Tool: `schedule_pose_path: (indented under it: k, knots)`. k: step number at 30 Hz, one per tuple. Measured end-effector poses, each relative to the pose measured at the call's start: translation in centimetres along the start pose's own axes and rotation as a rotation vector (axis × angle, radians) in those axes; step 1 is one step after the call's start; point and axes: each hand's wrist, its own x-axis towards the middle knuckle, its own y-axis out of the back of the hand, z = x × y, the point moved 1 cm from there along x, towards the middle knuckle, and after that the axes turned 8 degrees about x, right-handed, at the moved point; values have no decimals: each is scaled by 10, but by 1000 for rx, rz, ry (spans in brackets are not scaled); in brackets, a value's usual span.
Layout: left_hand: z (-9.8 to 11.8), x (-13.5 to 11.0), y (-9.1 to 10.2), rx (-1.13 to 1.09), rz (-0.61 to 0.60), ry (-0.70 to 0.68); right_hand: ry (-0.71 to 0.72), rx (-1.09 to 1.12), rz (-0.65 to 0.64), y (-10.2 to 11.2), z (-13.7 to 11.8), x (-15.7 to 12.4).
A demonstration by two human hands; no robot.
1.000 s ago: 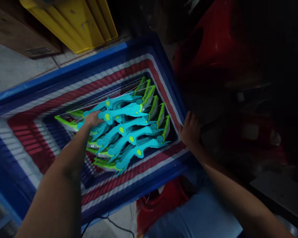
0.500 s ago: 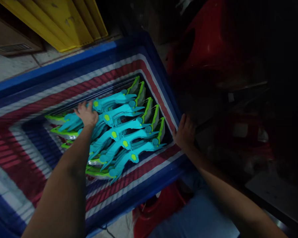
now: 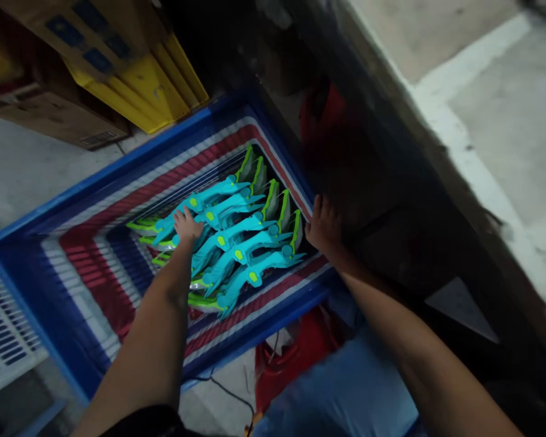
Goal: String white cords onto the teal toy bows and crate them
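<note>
A deep blue crate [image 3: 118,173] with red, white and blue slatted walls holds several turquoise and lime-green plastic toys [image 3: 241,243], laid in overlapping rows on its floor. My left hand [image 3: 186,223] reaches down into the crate and rests on the left end of the toy rows, fingers curled over one toy. My right hand [image 3: 322,226] grips the crate's right rim, fingers folded over the edge. Both forearms stretch in from the bottom of the view.
Yellow plastic panels [image 3: 164,79] and cardboard boxes [image 3: 64,115] stand behind the crate. A white slatted crate [image 3: 2,328] sits at the left. A red object [image 3: 291,364] and a light blue object [image 3: 346,394] lie below the crate. Dark machinery and a concrete ledge [image 3: 482,121] fill the right.
The camera has swung so the crate appears smaller and a concrete ledge shows at the right. My left hand stays on the toys, fingers now more curled. My right hand keeps its hold on the rim.
</note>
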Motion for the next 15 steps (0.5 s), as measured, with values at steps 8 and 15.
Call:
schedule_pose_path:
  k: [8,15]
  knots:
    - [65,-178,-22,-114,-132,-274,-39,316,-119,37,-5,-39]
    - [112,-326,-44,-123,-241,-857,-15,500,531,120,53,-273]
